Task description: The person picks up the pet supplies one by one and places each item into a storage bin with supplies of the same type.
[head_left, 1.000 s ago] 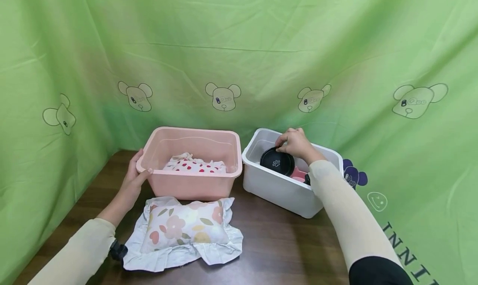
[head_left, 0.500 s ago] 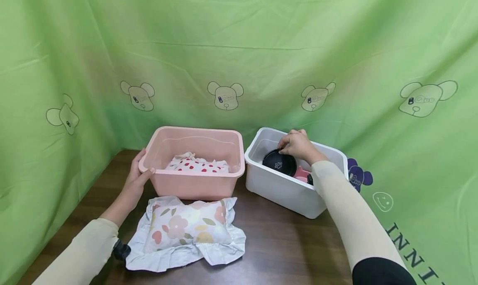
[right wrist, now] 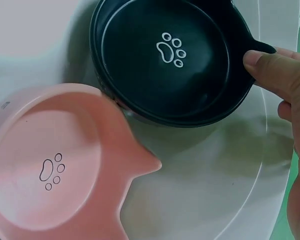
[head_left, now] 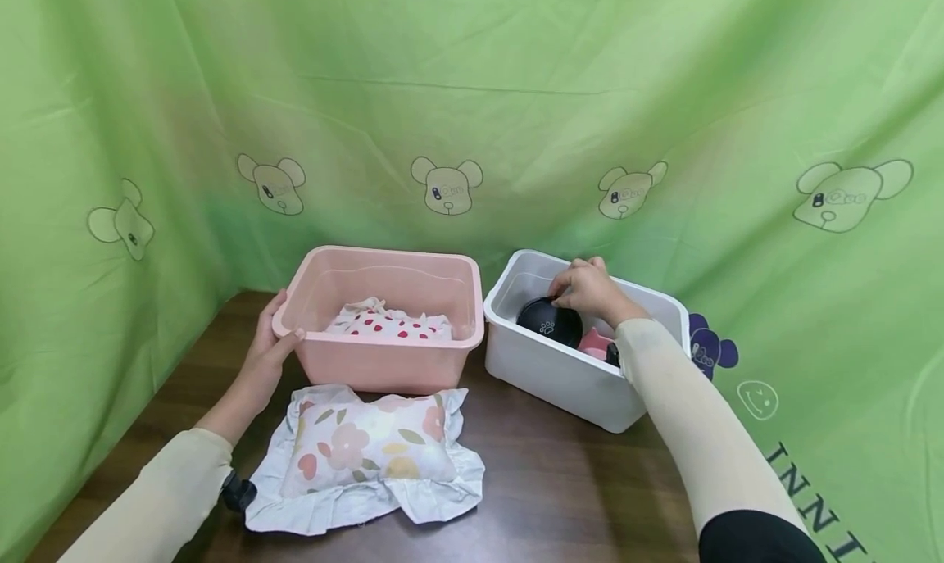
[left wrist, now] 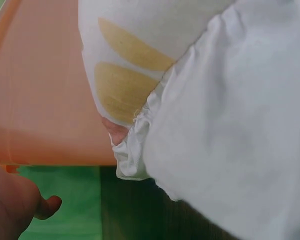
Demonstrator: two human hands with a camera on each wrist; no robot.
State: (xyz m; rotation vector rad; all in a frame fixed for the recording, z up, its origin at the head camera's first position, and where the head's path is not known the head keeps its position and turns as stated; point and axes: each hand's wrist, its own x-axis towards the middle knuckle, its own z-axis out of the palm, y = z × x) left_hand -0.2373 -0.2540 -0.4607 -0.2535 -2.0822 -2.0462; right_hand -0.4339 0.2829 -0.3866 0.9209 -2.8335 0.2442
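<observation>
My left hand [head_left: 261, 362] grips the left front corner of a pink plastic tub [head_left: 376, 366], its thumb at the front rim. White cloth with red spots [head_left: 391, 327] lies inside that tub. Over at the right, my right hand [head_left: 590, 288] reaches into a white plastic tub [head_left: 553, 383]. Its thumb and fingers pinch a small ear-shaped tab on a black pet bowl [right wrist: 165, 55] with a white paw print. The bowl is tilted, inner side toward the front. Next to it inside the white tub is a pink pet bowl [right wrist: 110, 150] with pointed ears.
A floral pillow [head_left: 369, 448] with a white ruffled edge lies on the brown wooden table [head_left: 546, 506], in front of the pink tub. Green printed curtain [head_left: 516, 120] hangs behind and along both sides.
The black bowl has sunk slightly lower in the white tub, still pinched by my right hand. My left hand stays on the pink tub; the head view has shifted a little.
</observation>
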